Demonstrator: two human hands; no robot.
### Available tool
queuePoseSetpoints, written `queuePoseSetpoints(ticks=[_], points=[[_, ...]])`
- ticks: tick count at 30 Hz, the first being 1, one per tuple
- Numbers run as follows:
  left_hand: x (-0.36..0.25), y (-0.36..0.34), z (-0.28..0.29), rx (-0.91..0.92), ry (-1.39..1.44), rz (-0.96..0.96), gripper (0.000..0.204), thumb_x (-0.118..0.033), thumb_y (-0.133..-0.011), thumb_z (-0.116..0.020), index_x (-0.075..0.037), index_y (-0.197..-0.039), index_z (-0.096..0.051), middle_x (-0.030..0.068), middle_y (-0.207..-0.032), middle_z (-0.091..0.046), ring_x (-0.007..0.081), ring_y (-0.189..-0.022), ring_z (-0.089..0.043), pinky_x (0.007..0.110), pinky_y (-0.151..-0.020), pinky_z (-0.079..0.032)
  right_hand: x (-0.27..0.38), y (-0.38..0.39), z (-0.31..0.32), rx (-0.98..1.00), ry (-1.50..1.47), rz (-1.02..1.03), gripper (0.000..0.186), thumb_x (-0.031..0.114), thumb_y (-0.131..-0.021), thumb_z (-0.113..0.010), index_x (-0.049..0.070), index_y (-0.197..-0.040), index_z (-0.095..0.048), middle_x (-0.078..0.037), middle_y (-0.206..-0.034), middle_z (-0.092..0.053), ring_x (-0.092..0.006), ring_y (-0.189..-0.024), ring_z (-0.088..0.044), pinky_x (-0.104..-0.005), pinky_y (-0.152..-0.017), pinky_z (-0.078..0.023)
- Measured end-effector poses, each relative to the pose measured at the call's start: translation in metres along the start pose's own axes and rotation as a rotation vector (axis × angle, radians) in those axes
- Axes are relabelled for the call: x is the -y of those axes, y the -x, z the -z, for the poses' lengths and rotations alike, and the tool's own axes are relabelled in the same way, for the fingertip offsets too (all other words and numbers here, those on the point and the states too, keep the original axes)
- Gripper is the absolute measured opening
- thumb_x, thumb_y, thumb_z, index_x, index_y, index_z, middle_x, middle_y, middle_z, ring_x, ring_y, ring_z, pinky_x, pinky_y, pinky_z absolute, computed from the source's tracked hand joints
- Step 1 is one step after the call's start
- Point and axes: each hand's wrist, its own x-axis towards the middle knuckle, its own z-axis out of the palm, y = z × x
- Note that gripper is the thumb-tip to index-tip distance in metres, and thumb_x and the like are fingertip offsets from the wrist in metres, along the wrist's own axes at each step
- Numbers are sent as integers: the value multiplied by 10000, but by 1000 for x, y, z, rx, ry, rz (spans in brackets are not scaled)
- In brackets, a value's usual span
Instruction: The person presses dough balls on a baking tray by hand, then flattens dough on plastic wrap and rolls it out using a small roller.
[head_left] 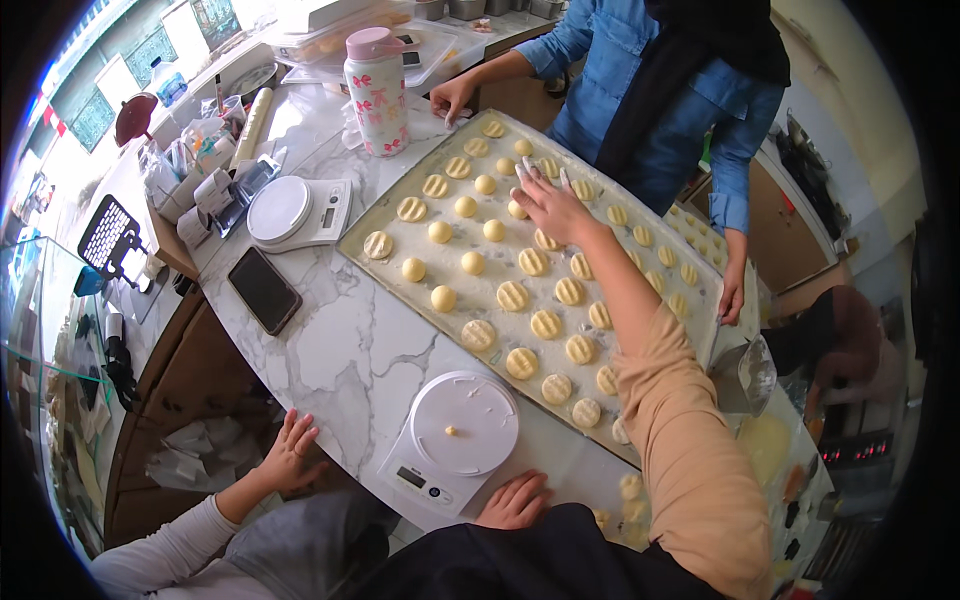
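Observation:
A large baking tray (375, 215) lined with pale paper lies slantwise on the marble counter (340, 350). It holds several round dough balls (443, 298) and several flattened, ridged pieces (512, 296). My right hand (550, 205), in a tan sleeve, reaches across the tray with fingers spread, fingertips touching dough near the far rows. My left hand (515, 500) rests empty on the counter's near edge beside a round white kitchen scale (460, 425) that carries one tiny dough crumb.
A person in a blue denim shirt stands opposite, one hand (452, 97) at the tray's far corner, the other hand (732, 295) at its right edge. Another person's hand (290, 450) grips the counter at lower left. A second scale (295, 212), phone (264, 290), bow-patterned bottle (377, 90) and metal cup (745, 375) stand around.

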Motion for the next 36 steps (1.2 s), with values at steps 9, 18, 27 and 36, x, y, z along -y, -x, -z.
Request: queuePoseSetpoints(ticks=[9, 18, 27, 36], points=[[-2, -2, 1, -40, 41, 1, 286, -218, -824, -632, -151, -1099, -589, 49, -1255, -509, 221, -1212, -477, 367, -952, -409, 32, 23, -7, 142, 16, 71, 784, 626, -927, -193, 59, -1468, -170, -118, -1530, -174, -240, -1408, -185, -461, -1146, -80], [-8, -6, 8, -64, 66, 14, 259, -176, -796, -669, -122, -1035, -586, 56, -1216, -523, 242, -1194, -487, 382, -959, -413, 66, 34, -16, 300, 146, 123, 735, 608, -937, -192, 97, -1467, -201, -108, -1525, -192, -239, -1403, -200, -455, -1148, -80], [-9, -7, 11, -79, 54, -1, 242, -166, -789, -659, -102, -1012, -588, 66, -1213, -522, 246, -1185, -494, 391, -943, -429, 99, 68, -23, 352, 101, 206, 751, 599, -940, -198, 37, -1434, -263, -131, -1500, -252, -237, -1398, -212, -470, -1149, -51], [-4, -5, 12, -64, 71, -7, 234, -169, -796, -654, -100, -1009, -585, 72, -1222, -517, 248, -1195, -484, 389, -941, -429, 141, 75, -35, 335, 59, 427, 721, 569, -949, -247, 15, -1405, -325, -168, -1472, -297, -267, -1370, -275, -449, -1138, -129]])
